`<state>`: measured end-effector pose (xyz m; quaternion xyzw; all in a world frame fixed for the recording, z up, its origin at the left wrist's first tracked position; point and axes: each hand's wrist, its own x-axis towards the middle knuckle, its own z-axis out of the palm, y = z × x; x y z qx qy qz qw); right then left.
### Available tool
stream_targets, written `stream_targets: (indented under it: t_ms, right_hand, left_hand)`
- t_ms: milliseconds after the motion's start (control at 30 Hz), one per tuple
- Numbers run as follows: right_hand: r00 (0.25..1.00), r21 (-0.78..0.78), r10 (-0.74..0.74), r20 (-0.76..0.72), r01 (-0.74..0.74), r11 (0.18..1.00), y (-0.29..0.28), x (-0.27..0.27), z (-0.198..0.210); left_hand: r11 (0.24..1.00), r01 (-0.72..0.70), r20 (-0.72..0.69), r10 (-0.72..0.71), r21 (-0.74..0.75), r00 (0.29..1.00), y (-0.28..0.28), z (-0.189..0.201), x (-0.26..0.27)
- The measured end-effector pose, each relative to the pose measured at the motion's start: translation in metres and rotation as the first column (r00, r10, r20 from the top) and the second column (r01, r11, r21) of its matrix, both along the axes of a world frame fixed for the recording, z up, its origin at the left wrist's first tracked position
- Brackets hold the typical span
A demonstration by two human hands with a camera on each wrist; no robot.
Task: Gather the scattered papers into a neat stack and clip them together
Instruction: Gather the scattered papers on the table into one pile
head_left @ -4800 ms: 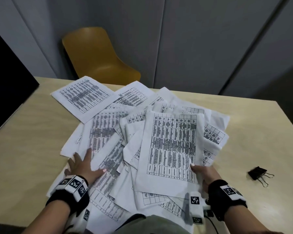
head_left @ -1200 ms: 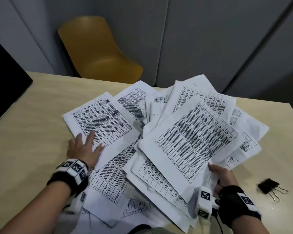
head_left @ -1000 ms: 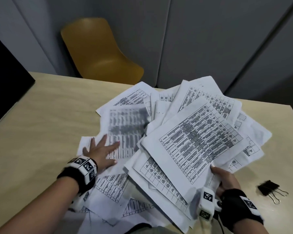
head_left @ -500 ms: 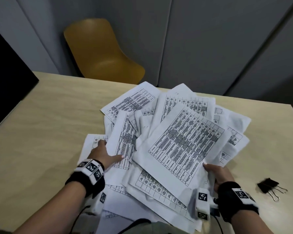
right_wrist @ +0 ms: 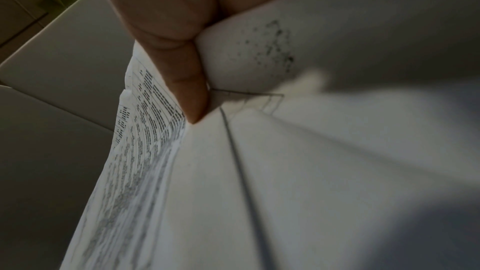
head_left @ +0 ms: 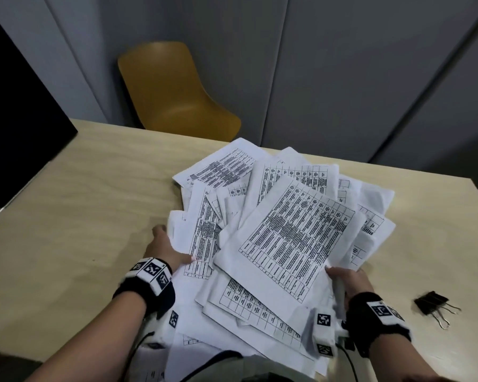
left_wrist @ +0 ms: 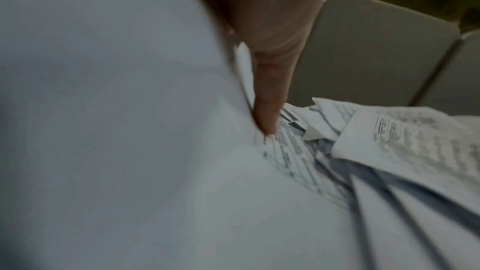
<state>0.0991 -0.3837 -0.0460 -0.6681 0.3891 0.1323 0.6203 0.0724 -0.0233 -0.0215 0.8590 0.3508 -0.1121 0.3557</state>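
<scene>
- Printed papers [head_left: 287,232] heaped in a loose, fanned pile on the near middle of the light wooden table [head_left: 94,194], sheets overlapping at many angles, edges not lined up
- Top sheet [head_left: 295,238], a dense printed table, tilted with its far corner toward the right, lying over several others
- Left hand [head_left: 163,246] at the left edge of the pile, thumb lying on a printed sheet, remaining fingers tucked under the papers and out of sight; hard to tell from the head view how far curled
- In the left wrist view, one finger [left_wrist: 267,100] stretched out straight, tip pressing on a printed sheet [left_wrist: 291,151], more papers bunched beyond it
- Right hand [head_left: 348,279] at the pile's near right corner, gripping a bunch of sheets by their edge, thumb on top
- In the right wrist view, thumb [right_wrist: 187,89] clamped down on the papers [right_wrist: 145,151], sheets splayed out past it
- Black binder clip [head_left: 432,300] lying on the table to the right of the right hand, apart from the pile, wire handles pointing toward the near right
- Mustard-yellow chair [head_left: 174,92] behind the far side of the table
- Dark panel [head_left: 14,119] standing at the table's left edge
</scene>
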Motion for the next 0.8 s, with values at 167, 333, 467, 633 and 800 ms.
stream_targets:
  t_ms: [167,333,467,633,800]
  right_hand:
    - [1.0,-0.013,0.013,0.024,-0.013,1.0,0.007,-0.002,-0.001]
    - [0.997,-0.02,0.035,0.076,-0.033,0.999,0.011,-0.003,0.011]
    - [0.997,-0.01,0.026,0.078,-0.025,1.0,0.016,-0.003,0.012]
    - [0.997,-0.081,0.053,0.063,-0.048,0.996,0.017,-0.001,0.013]
    - [0.992,-0.169,0.122,0.036,-0.114,0.979,0.019,0.0,0.023]
  left_hand:
    - [0.988,0.027,0.011,-0.026,-0.153,1.0,0.008,0.003,-0.014]
    - [0.977,0.157,0.069,-0.169,0.147,0.983,0.012,0.031,-0.02]
    - [0.963,0.195,0.117,-0.219,0.185,0.969,0.019,0.051,-0.027]
    - [0.927,0.289,0.077,-0.315,0.24,0.946,0.015,0.069,-0.03]
    - [0.905,0.229,0.093,-0.278,0.358,0.956,0.019,0.103,-0.037]
